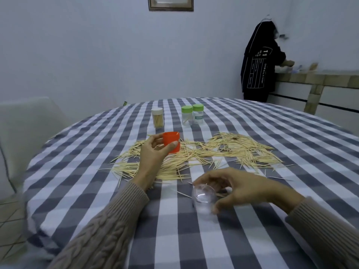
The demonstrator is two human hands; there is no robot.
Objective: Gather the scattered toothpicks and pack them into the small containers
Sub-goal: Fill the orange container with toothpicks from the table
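Observation:
Scattered toothpicks (223, 150) lie in a wide pile across the middle of the checked tablecloth (194, 239). My left hand (153, 152) grips an orange lid (172, 142) above the left part of the pile. Nearer to me, my right hand (239, 187) holds a clear plastic container (204, 194) lying tilted on the cloth, fingers curled over it. A few loose toothpicks lie beside that container.
At the back stand a white-capped jar full of toothpicks (157, 117) and two green-capped clear jars (192, 115). A pale chair (29, 121) is at the left. A person in a dark jacket (260, 61) stands at a counter at the back right.

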